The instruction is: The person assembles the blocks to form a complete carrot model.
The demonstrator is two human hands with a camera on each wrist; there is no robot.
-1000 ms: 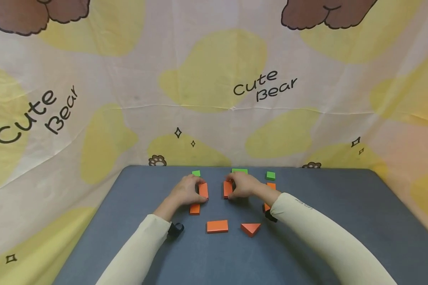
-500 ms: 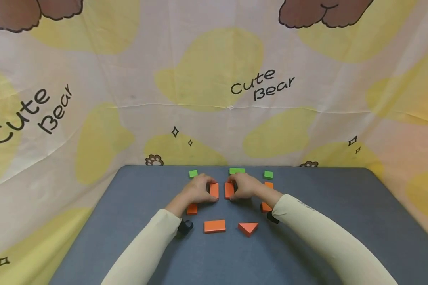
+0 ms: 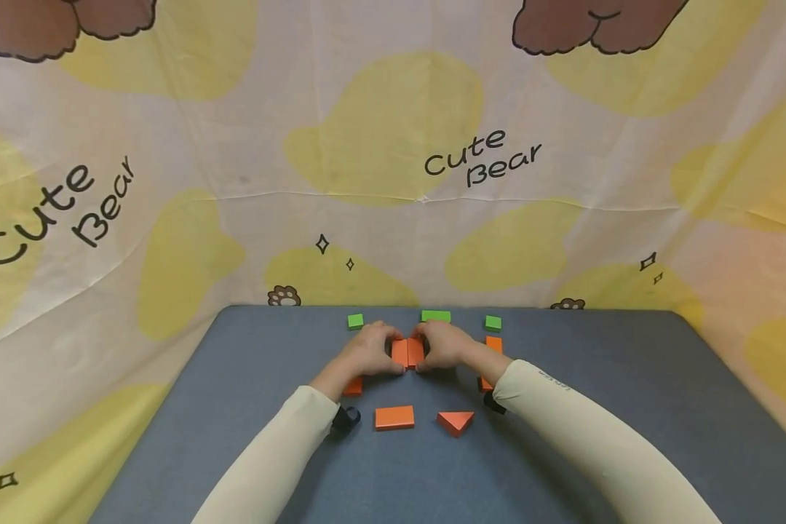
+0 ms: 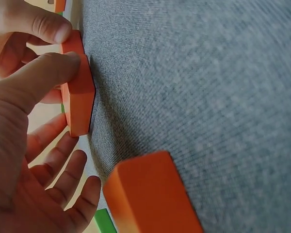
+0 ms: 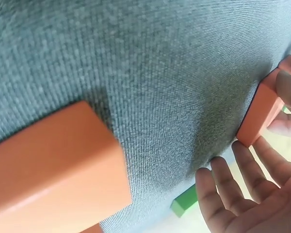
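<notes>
In the head view two orange rectangular blocks stand side by side near the back of the table, their long sides touching. My left hand (image 3: pixel 369 351) grips the left orange block (image 3: pixel 399 354) between thumb and fingertips. The right orange block (image 3: pixel 415 352) is gripped the same way by my right hand (image 3: pixel 447 345). Seen from the left wrist, the thumb presses on the near end of an orange block (image 4: pixel 80 107), with the other hand's thumb close by. In the right wrist view, fingertips touch an orange block (image 5: pixel 258 114) resting on the grey cloth surface.
An orange block (image 3: pixel 394 418) and an orange triangular block (image 3: pixel 455 423) lie in front. Another orange block (image 3: pixel 353 386) is partly behind the left wrist; more orange (image 3: pixel 494 343) shows by the right forearm. Green blocks (image 3: pixel 436 316) line the table's (image 3: pixel 563 364) back edge, before a printed cloth.
My left hand has carried its orange block to the right, and my right hand has brought its block slightly left. The gap between the blocks has closed.
</notes>
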